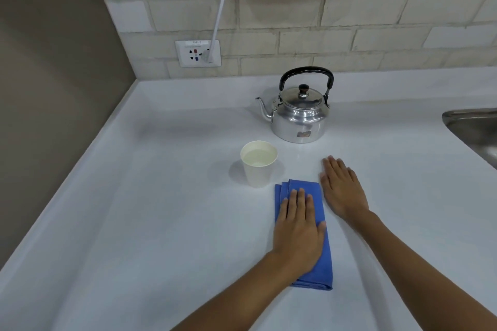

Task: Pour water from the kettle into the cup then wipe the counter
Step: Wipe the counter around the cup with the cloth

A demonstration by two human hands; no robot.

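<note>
White counter point(139, 223) runs under everything I see. Furthest left of the things, the paper cup point(258, 163) stands upright with water in it. Just right of it and nearer me, the folded blue cloth point(324, 258) lies flat, its long axis running away from me. My left hand point(298, 226) is pressed palm-down on it, grip flat and open, fingers pointing toward the wall. The steel kettle point(300, 113) stands upright behind, spout pointing left. My right hand point(341, 188) lies flat on bare counter beside the cloth, open, holding nothing
</note>
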